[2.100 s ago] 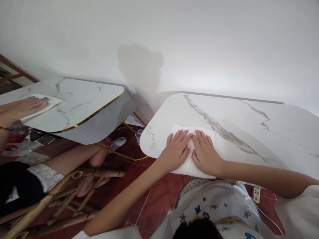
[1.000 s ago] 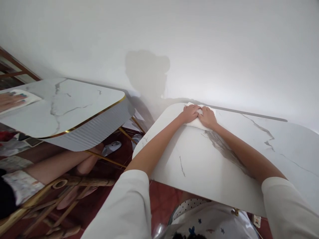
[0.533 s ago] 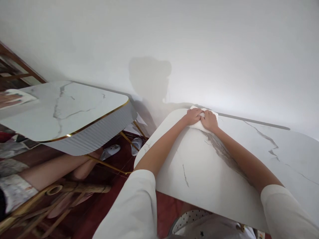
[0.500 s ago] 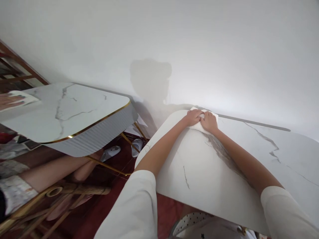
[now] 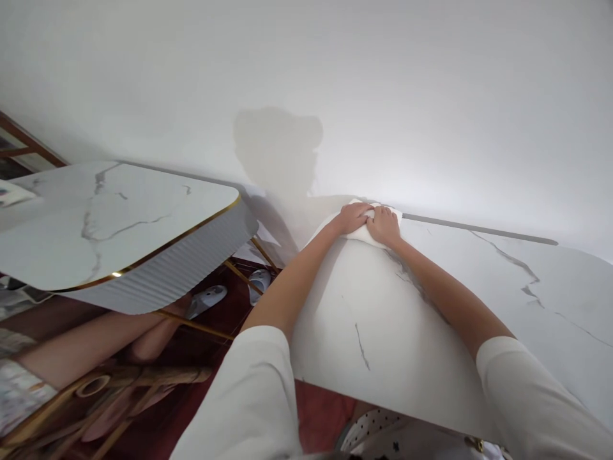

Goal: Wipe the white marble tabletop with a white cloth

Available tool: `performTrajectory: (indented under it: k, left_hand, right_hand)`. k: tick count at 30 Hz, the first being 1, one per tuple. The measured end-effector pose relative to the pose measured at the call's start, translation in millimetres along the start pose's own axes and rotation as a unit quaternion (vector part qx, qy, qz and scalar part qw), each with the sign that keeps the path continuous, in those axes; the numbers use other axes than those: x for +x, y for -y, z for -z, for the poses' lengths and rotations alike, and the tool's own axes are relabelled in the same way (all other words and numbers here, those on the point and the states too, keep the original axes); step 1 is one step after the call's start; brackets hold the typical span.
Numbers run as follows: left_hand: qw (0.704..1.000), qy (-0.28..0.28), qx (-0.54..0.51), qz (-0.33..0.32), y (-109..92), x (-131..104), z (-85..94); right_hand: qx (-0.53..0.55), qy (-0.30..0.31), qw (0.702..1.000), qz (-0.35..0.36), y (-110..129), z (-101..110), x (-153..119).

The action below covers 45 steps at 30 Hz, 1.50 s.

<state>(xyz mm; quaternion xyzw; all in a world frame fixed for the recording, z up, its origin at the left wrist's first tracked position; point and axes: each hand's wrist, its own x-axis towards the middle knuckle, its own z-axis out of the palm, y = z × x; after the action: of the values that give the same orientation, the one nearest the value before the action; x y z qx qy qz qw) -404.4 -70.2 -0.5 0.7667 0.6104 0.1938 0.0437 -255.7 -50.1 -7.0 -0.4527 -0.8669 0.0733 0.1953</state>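
Observation:
A white cloth (image 5: 364,235) lies flat near the far edge of the white marbled table (image 5: 383,319), close to the wall. My left hand (image 5: 353,217) presses down on its left part. Beside it, with fingertips almost meeting the left ones, my right hand (image 5: 384,225) rests on the cloth's right part. Both arms reach forward over the tabletop. The cloth sticks out around the fingers on both sides.
On the left stands a second marbled table (image 5: 143,217) with a gold edge, and part of another white cloth (image 5: 14,193) on it. Below are a person's legs (image 5: 90,338), a bamboo chair (image 5: 158,375) and slippers (image 5: 208,300). The wall rises behind both tables.
Both my hands and the cloth have shifted left along the table's far edge. At the far left, the other person's hand has gone out of view as the view turned slightly.

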Motion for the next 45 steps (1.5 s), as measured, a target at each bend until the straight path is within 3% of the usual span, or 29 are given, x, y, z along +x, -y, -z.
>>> performTrajectory:
  k: [11,23,45]
  left_hand:
    - [0.999,0.003,0.032,0.016,-9,-8,-5.1]
    - [0.999,0.027,0.037,0.015,-34,-42,-0.4]
    - [0.997,0.064,0.051,0.008,-91,-158,16.8]
  right_hand:
    - [-0.009,0.010,1.000,0.011,-2,1,-11]
    - [0.007,0.015,1.000,0.007,4,3,-44]
    - [0.024,0.069,0.997,-0.017,61,33,-166]
